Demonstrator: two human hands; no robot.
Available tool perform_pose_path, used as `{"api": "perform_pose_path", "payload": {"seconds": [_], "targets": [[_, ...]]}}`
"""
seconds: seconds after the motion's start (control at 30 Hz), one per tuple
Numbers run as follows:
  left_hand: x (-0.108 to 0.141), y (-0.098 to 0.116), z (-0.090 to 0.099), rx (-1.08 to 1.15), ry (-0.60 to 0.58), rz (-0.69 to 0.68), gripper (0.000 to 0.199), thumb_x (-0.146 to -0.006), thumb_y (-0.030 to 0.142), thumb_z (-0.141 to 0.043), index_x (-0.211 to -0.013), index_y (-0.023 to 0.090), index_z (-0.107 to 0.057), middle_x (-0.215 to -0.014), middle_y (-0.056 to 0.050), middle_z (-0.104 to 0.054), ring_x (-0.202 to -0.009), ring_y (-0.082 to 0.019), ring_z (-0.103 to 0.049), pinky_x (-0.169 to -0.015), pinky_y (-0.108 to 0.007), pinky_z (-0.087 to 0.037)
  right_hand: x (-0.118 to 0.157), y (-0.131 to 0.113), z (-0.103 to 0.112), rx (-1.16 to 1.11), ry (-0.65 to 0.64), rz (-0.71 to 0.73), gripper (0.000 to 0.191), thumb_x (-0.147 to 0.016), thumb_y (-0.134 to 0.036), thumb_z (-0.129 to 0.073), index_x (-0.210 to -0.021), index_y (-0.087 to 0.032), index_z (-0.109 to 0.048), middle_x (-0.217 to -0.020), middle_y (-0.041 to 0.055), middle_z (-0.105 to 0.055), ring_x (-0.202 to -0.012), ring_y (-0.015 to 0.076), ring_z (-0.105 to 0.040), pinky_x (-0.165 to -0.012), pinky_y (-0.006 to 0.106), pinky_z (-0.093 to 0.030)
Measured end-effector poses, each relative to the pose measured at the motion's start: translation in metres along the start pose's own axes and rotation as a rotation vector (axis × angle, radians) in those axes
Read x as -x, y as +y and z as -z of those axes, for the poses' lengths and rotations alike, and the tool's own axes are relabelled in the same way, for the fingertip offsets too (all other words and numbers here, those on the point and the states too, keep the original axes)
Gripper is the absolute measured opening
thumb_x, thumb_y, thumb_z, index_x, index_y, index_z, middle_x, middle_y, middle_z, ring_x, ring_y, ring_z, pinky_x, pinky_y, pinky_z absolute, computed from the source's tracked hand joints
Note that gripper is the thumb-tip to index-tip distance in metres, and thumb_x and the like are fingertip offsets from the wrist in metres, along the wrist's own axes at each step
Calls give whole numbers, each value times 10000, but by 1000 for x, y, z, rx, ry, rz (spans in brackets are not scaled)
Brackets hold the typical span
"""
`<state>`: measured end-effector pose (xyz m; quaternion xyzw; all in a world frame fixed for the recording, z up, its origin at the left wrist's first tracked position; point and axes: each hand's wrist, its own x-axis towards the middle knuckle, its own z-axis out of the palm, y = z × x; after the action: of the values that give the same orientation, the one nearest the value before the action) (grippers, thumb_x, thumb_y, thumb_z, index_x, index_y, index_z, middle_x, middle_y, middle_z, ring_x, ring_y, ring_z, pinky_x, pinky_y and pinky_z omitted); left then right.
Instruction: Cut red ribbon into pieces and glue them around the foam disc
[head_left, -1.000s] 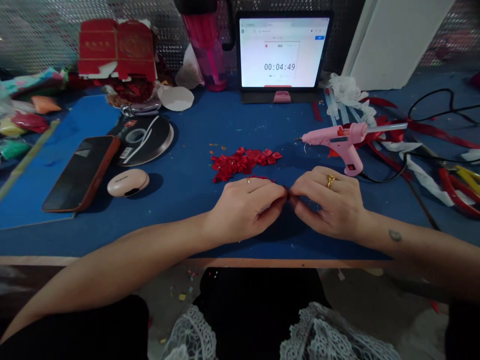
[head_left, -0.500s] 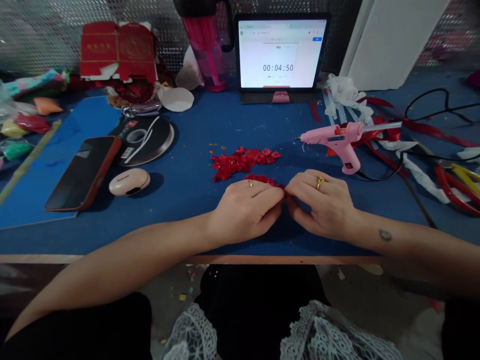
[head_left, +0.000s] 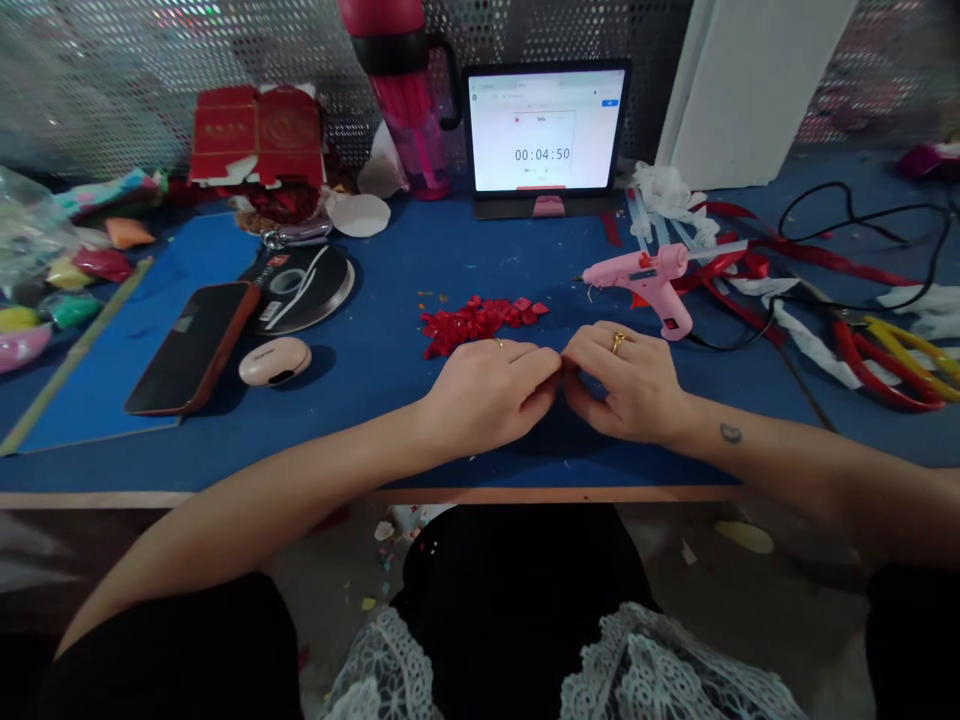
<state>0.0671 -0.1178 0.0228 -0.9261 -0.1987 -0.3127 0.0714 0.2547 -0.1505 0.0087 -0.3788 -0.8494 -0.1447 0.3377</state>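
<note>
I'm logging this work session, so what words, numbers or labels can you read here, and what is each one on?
"00:04:50": large timer digits on the tablet screen.
"Vela": small heading above the timer, faint, so this reading is uncertain.
Too small to read: the lettering on the black ribbon spool, the pale pink earbud case and the red cardboard box.

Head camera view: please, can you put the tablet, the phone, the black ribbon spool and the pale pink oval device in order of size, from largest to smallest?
1. Tablet
2. Phone and black ribbon spool: they look alike in size, so I do not rank them.
3. Pale pink oval device
</note>
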Motion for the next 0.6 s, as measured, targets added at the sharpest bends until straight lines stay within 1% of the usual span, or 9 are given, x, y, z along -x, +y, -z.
{"api": "perform_pose_path", "payload": {"seconds": [0.1, 0.2, 0.33, 0.43, 0.6], "targets": [[-9, 2, 3, 11, -36, 17, 155, -869, 169, -493, -755, 151, -596, -665, 3, -665, -596, -114, -613, -534, -215, -404, 1, 4, 1, -53, 47, -46, 73, -788, -145, -475, -751, -194, -515, -691, 10, -589, -650, 145, -521, -586, 268, -394], [-15, 6, 2, 41, -38, 49, 136, -858, 150, -492, -768, 147, -593, -666, 0, -660, -611, -119, -618, -530, -220, -393, 2, 8, 3, -105, 81, -57, 74, -777, -129, -478, -759, -194, -508, -692, 4, -582, -633, 133, -505, -602, 262, -409], [-16, 9, -7, 44, 50, 34, 133, -836, 128, -497, -733, 146, -579, -646, 2, -639, -584, -112, -593, -526, -220, -396, 4, 12, 4, -124, 86, -40, 66, -772, -127, -491, -756, -191, -500, -684, 3, -562, -619, 132, -488, -578, 258, -395], [-12, 9, -13, 62, 104, 40, 150, -835, 122, -494, -711, 146, -575, -639, -1, -624, -581, -104, -575, -543, -216, -414, 5, 12, 3, -119, 72, -46, 66, -788, -136, -487, -765, -195, -504, -700, 5, -569, -648, 138, -509, -607, 257, -406], [-2, 2, -13, 96, 144, 39, 142, -823, 124, -526, -696, 149, -586, -641, -1, -635, -579, -96, -561, -583, -208, -448, 4, 9, -3, -104, 17, -10, 83, -820, -143, -467, -809, -187, -536, -732, 18, -604, -691, 149, -540, -642, 258, -419]]}}
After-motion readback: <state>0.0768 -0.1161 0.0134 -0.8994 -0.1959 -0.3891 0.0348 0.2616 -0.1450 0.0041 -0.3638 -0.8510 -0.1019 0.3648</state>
